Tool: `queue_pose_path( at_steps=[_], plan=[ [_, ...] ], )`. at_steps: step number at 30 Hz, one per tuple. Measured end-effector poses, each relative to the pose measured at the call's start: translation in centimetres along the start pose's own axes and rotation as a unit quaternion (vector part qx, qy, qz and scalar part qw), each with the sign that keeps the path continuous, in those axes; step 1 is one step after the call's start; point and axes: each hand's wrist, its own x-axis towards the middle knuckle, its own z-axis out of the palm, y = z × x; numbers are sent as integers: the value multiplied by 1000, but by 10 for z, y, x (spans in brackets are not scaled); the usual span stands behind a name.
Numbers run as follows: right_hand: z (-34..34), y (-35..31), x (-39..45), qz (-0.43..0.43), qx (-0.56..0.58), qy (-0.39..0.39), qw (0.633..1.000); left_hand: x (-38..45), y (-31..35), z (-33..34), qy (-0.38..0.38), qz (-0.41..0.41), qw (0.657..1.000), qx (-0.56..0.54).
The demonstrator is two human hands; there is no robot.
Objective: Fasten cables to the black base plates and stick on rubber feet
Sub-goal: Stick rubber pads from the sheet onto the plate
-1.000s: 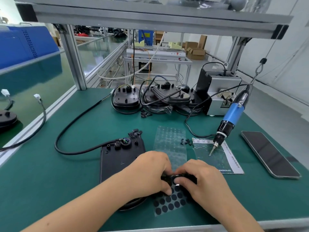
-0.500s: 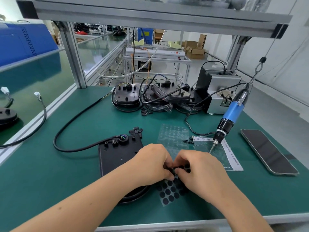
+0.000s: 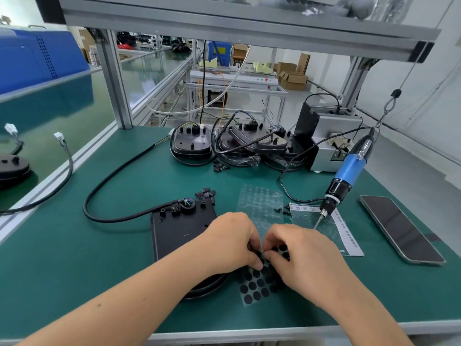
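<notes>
A matt green mat covers the counter (image 3: 74,258), framed in brushed aluminium. The base plate (image 3: 179,231) at centre is matt black plastic. Dark rubber feet (image 3: 254,288) sit on a clear glossy film sheet; the phone (image 3: 401,228) at right shows glossy glass.

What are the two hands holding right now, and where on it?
Both the left hand and right hand pinch something tiny between their fingertips above the rubber-feet sheet, apparently one black foot; the exact grip point is hidden.
</notes>
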Motion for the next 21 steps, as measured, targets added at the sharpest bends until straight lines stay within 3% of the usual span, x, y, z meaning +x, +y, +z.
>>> queue_pose_path(
  at_steps=[5, 9, 16, 21],
  plan=[
    [-6, -3, 0, -21, 19, 12, 1000, -1, 0, 3, 7, -2, 999, 34],
    [-17, 4, 7, 9, 69, 35, 997, -1, -2, 4, 5, 0, 999, 40],
    [-2, 15, 11, -27, -55, -116, 991, -2, -2, 3, 0, 21, 998, 65],
    [4, 21, 11, -29, -4, -95, 995, -4, -2, 4, 0, 29, 997, 71]
  ],
)
